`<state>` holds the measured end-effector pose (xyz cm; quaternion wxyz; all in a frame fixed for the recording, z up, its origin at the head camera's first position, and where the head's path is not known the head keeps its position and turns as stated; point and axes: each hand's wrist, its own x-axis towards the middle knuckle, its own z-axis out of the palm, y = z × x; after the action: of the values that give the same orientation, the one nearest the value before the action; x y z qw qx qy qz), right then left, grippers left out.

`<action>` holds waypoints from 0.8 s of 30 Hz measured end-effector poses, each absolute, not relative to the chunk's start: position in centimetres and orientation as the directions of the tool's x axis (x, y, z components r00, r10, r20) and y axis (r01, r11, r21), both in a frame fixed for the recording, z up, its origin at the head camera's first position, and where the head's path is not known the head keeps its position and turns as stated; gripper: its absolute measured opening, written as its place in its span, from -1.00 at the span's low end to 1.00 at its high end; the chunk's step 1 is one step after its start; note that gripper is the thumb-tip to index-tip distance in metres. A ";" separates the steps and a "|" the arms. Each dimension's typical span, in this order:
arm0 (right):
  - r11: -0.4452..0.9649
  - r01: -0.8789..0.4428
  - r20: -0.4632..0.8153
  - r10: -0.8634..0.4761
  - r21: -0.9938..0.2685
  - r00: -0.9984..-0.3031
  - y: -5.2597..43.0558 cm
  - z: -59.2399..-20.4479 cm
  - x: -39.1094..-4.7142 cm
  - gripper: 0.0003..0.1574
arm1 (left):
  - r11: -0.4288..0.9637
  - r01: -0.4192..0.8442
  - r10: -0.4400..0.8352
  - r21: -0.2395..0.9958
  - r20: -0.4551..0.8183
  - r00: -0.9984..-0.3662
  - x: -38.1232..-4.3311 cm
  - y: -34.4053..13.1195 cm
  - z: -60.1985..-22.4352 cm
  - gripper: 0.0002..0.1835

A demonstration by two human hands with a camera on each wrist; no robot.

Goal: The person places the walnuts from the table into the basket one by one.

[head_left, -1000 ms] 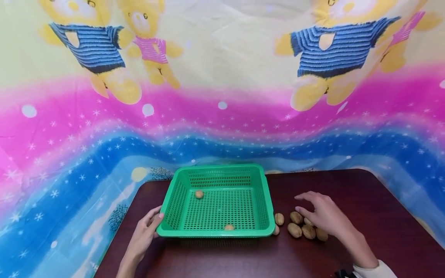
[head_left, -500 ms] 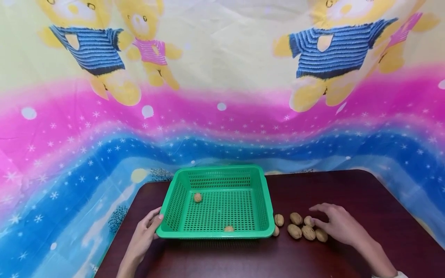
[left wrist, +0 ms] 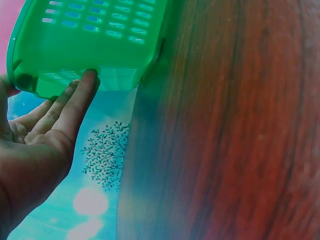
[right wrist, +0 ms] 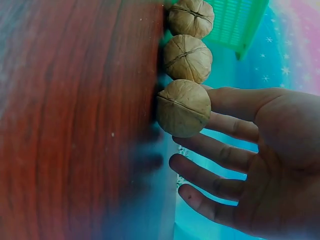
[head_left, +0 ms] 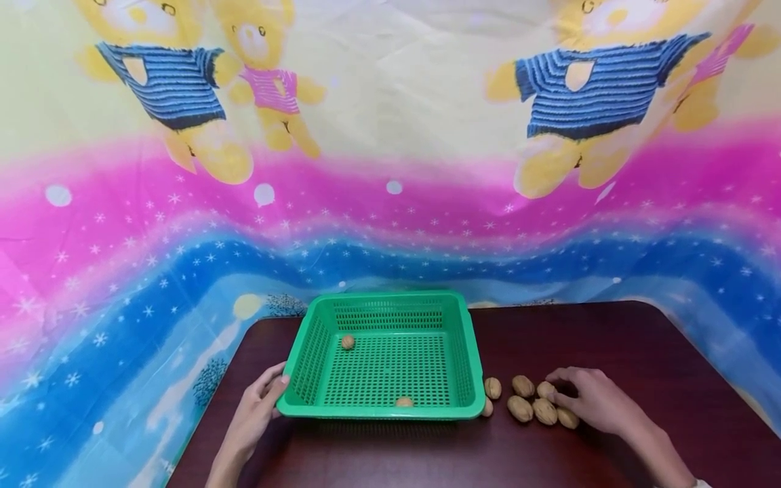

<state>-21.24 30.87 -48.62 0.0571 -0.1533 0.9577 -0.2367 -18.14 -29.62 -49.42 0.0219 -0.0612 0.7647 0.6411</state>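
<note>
By the left hand (head_left: pixel 253 410) the green basket (head_left: pixel 381 411) is gripped at its left side; by the right hand (head_left: pixel 601 403), the nearer, a pale walnut (head_left: pixel 545 391) is reached, whether pinched cannot be told; it lies just leftward, toward the basket, among other walnuts (head_left: pixel 520 409).

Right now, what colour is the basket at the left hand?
The basket is plain green; it shows best in the head view.

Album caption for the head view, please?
Left hand holding a green basket, right hand at walnuts on a table.
</note>
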 end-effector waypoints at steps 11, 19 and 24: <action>0.814 -0.287 -0.032 -0.350 -0.504 -0.936 30.6 -48.9 -21.5 -0.62 | 0.156 -0.122 -0.070 0.980 -0.112 -0.991 -18.3 -29.5 -49.5 -0.38; 0.835 -0.298 0.049 -0.312 -0.462 -0.949 30.6 -48.4 -21.1 -0.71 | 0.156 -0.114 -0.071 0.981 -0.104 -0.992 -18.3 -29.5 -49.6 -0.39; 0.831 -0.319 0.109 -0.304 -0.455 -0.946 30.3 -47.7 -20.9 -0.69 | 0.155 -0.117 -0.072 0.981 -0.107 -0.992 -18.3 -29.5 -49.5 -0.39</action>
<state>-20.92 30.25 -47.72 -0.0158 -0.1629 0.9568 -0.2404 -18.26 -29.52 -49.53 0.0177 -0.0622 0.7599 0.6468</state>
